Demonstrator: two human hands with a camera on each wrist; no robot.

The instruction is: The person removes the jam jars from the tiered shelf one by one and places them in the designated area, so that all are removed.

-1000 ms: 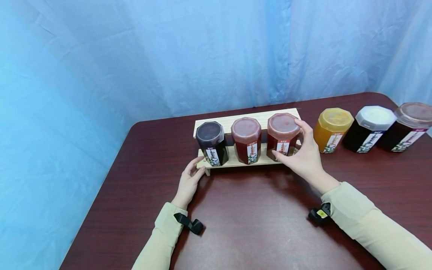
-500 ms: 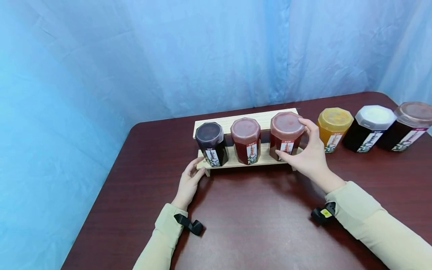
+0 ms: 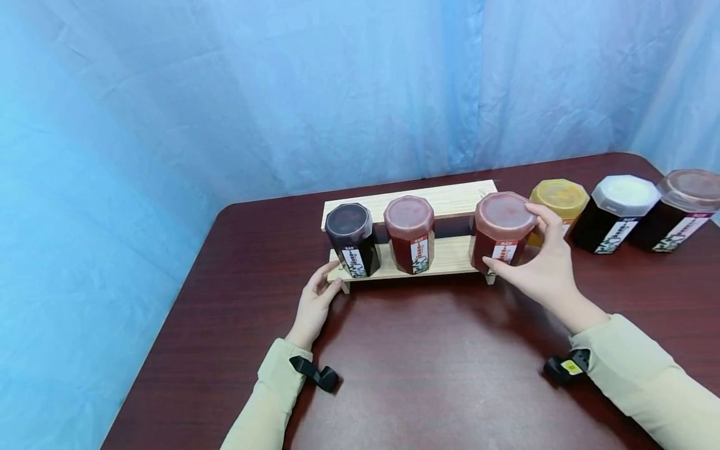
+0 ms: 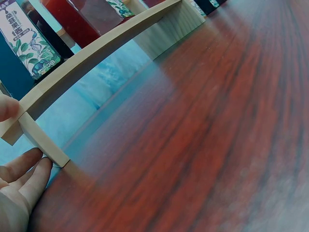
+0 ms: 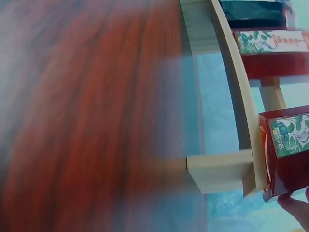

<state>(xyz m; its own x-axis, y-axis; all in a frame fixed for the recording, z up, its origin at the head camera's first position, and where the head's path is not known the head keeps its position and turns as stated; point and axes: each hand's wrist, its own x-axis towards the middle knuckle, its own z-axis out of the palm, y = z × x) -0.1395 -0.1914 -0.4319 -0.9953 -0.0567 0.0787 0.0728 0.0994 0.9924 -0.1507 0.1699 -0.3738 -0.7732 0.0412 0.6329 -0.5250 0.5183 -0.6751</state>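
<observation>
A two-tier pale wooden rack (image 3: 450,253) stands on the table. On its lower board sit a dark jar (image 3: 350,231) at the left and a red-brown jar (image 3: 409,231) near the middle. My left hand (image 3: 314,305) holds the rack's left end, its thumb on the board and its fingers by the leg (image 4: 46,140). At the other end my right hand (image 3: 542,275) grips another red-brown jar (image 3: 504,219) between thumb and fingers. The right wrist view has that jar's base (image 5: 285,164) at the board's end; whether it touches the wood I cannot tell.
Right of the rack stand a yellow jar (image 3: 559,195), partly hidden by my right hand, a white-lidded dark jar (image 3: 619,206) and a dark jar with a brownish lid (image 3: 689,200). A blue curtain (image 3: 360,94) hangs behind the dark red table (image 3: 416,362).
My right hand has moved the red-brown jar to the right along the rack, widening the gap from the middle jar. My left hand and the other jars have stayed put.
</observation>
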